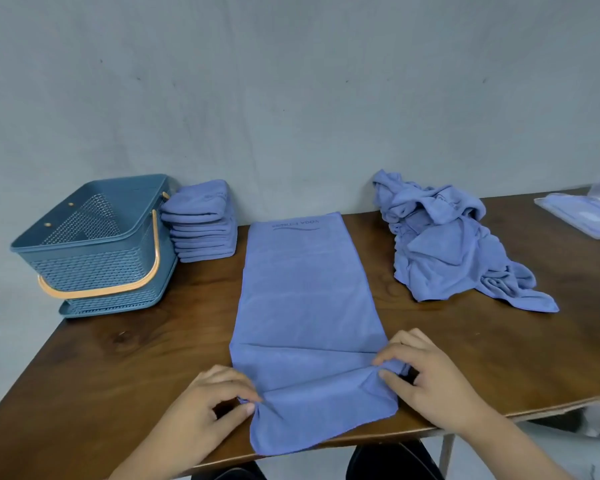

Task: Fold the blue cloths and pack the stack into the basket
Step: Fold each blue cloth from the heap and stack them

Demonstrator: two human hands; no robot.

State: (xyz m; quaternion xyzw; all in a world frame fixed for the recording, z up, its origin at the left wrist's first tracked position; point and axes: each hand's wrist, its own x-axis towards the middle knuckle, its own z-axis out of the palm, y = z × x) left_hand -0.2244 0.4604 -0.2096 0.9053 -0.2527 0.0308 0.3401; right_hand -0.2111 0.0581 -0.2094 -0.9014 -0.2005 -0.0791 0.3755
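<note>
A long blue cloth (305, 306) lies flat down the middle of the wooden table (118, 358), its near end hanging over the front edge. My left hand (208, 407) pinches the cloth's left edge near the front. My right hand (426, 375) pinches its right edge, bunching the fabric. A stack of folded blue cloths (201, 226) stands against the wall, right beside the blue basket (94, 244) with an orange handle at the back left. A heap of unfolded blue cloths (458, 244) lies at the back right.
A clear plastic packet (582, 213) holding something pale blue lies at the far right of the table. A grey wall runs behind the table. My dark-clad knees show below the front edge.
</note>
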